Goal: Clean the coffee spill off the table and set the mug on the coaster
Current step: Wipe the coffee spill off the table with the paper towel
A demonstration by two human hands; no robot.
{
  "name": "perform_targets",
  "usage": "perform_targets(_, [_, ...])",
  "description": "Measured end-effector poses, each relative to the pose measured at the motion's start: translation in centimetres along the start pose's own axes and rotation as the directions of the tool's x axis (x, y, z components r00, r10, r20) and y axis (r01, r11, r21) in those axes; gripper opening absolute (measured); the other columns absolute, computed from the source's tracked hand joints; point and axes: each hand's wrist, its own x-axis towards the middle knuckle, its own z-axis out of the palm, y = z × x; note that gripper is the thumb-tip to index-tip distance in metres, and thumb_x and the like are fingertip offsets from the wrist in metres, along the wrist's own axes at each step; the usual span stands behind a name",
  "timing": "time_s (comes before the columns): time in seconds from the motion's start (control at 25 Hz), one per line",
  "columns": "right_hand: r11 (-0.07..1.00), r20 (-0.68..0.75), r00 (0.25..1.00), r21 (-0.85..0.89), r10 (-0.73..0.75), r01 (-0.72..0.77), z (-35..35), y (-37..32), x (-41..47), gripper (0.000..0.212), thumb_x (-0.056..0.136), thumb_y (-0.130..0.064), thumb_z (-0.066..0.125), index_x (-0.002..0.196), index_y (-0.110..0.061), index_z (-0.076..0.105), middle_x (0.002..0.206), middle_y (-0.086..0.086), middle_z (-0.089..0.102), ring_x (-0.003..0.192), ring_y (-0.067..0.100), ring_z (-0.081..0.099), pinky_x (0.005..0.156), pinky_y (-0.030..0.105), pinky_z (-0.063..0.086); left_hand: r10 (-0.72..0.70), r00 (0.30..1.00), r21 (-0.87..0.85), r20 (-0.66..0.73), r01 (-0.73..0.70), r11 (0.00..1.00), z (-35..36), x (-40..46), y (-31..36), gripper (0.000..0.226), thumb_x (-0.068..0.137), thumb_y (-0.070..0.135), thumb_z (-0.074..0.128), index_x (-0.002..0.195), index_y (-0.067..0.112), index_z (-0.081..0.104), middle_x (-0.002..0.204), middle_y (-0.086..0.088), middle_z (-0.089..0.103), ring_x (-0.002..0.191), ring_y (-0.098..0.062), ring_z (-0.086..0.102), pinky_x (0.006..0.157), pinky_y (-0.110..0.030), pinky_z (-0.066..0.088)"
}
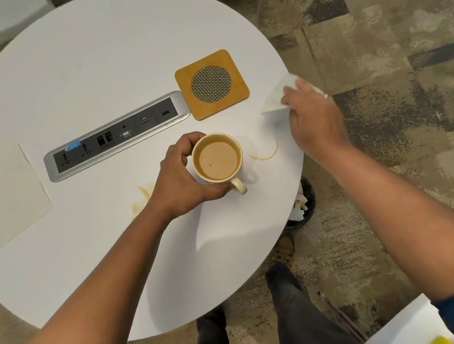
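two coffee marks show on the round white table [93, 60] in the head view: a thin brown ring-shaped coffee stain [264, 153] near the right edge, and a smeared yellowish coffee patch [141, 198] toward the near edge, partly hidden by the left forearm. the left hand [182, 181] has its fingers wrapped around the cream ceramic mug [217, 160], gripping the body, with the handle pointing toward the near edge. the mug is nearly full of milky coffee and sits just beside the ring stain; whether its base touches the table cannot be told. the square wooden coaster with a woven metal centre [211, 84] lies toward the far right edge, apart from the mug, with nothing on it. the right hand [310, 114] is at the right edge, fingers pinching a white paper napkin [275, 95]. a silver power and data socket strip [117, 135] sits mid-table, and a flat white paper sheet [6, 193] lies at the left edge.

the mug looks heavy with liquid, rigid, smooth and breakable; it would likely slosh if tilted, so a level carry by the body or handle seems wise. the napkin is light, limp and absorbent, best bunched under the fingertips for wiping.
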Motion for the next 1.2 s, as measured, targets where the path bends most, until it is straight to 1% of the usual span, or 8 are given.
perform_targets(0.12, [0.993,0.347,0.938,-0.12,0.023,0.02,3.3,-0.1,-1.1,0.046,0.097,-0.003,0.042,0.14,-0.016,0.053,0.16,0.01,0.035,0.147,0.032,0.031,0.105,0.053,0.042,-0.005,1.0,-0.007,-0.003,0.005,1.0,0.0,0.2,-0.2,0.089,0.048,0.053,0.092,0.126,0.034,0.055,0.127,0.012,0.062,0.122,-0.017,0.056,0.099,-0.034,0.045])
perform_targets(0.24, [0.988,0.502,0.864,-0.117,-0.031,0.103,4.9,0.9,-1.5,0.056,0.092,-0.006,0.05,0.148,-0.01,0.044,0.163,0.006,0.028,0.152,0.026,0.015,0.114,0.048,0.034,-0.003,1.0,-0.008,-0.004,0.003,1.0,0.0,0.3,-0.6,0.089,0.049,0.051,0.093,0.127,0.034,0.054,0.127,0.012,0.062,0.122,-0.017,0.056,0.1,-0.039,0.048])
perform_targets(0.44, [0.936,0.47,0.84,-0.073,-0.272,0.344,3.9,2.2,-1.2,0.048,0.087,-0.019,0.052,0.132,-0.002,0.06,0.147,0.014,0.052,0.136,0.04,0.039,0.104,0.058,0.04,0.002,1.0,-0.014,0.0,-0.002,1.0,-0.1,0.3,-0.9,0.089,0.05,0.054,0.092,0.127,0.034,0.054,0.127,0.015,0.061,0.121,-0.014,0.055,0.097,-0.034,0.047])
perform_targets(0.56, [0.899,0.471,0.788,0.024,-0.396,0.437,4.4,2.9,-1.3,0.044,0.096,-0.012,0.054,0.137,0.003,0.053,0.153,0.017,0.044,0.149,0.037,0.02,0.117,0.056,0.027,0.001,1.0,-0.025,-0.004,-0.001,1.0,-0.1,0.3,-0.9,0.089,0.049,0.054,0.092,0.127,0.034,0.054,0.127,0.014,0.061,0.121,-0.014,0.056,0.098,-0.034,0.047])
perform_targets(0.68, [0.946,0.485,0.816,0.087,-0.315,0.314,5.7,2.5,-2.7,0.05,0.103,-0.011,0.044,0.151,-0.003,0.034,0.163,0.013,0.023,0.153,0.033,0.008,0.123,0.049,0.009,0.006,1.0,-0.028,-0.012,-0.007,1.0,-0.2,0.4,-1.1,0.089,0.049,0.054,0.092,0.127,0.033,0.054,0.127,0.013,0.062,0.12,-0.015,0.057,0.097,-0.036,0.049])
perform_targets(0.8, [0.98,0.485,0.852,0.088,-0.197,0.177,6.6,0.6,-4.1,0.052,0.105,-0.015,0.038,0.155,-0.006,0.026,0.166,0.012,0.014,0.153,0.032,0.002,0.123,0.046,0.003,0.001,1.0,-0.033,-0.01,-0.002,0.999,-0.2,0.5,-1.3,0.09,0.049,0.053,0.093,0.128,0.032,0.054,0.127,0.012,0.061,0.12,-0.015,0.057,0.098,-0.038,0.05])
perform_targets(1.04, [0.991,0.49,0.866,-0.025,-0.102,0.13,7.4,-3.9,-7.9,0.055,0.104,-0.022,0.036,0.156,-0.009,0.022,0.167,0.012,0.009,0.154,0.032,-0.001,0.124,0.049,0.008,0.013,1.0,-0.047,-0.009,-0.013,0.999,-0.4,0.4,-1.3,0.088,0.051,0.052,0.092,0.128,0.031,0.055,0.125,0.016,0.062,0.119,-0.012,0.057,0.097,-0.03,0.046])
perform_targets(1.2, [0.993,0.494,0.867,-0.061,-0.058,0.101,7.0,-4.3,-8.4,0.061,0.103,-0.046,0.03,0.155,-0.015,0.027,0.167,0.006,0.014,0.154,0.028,0.005,0.117,0.052,0.022,0.019,1.0,-0.057,-0.013,-0.02,0.998,-0.8,0.3,-1.1,0.087,0.051,0.053,0.091,0.127,0.031,0.055,0.125,0.015,0.062,0.119,-0.012,0.057,0.097,-0.03,0.046])
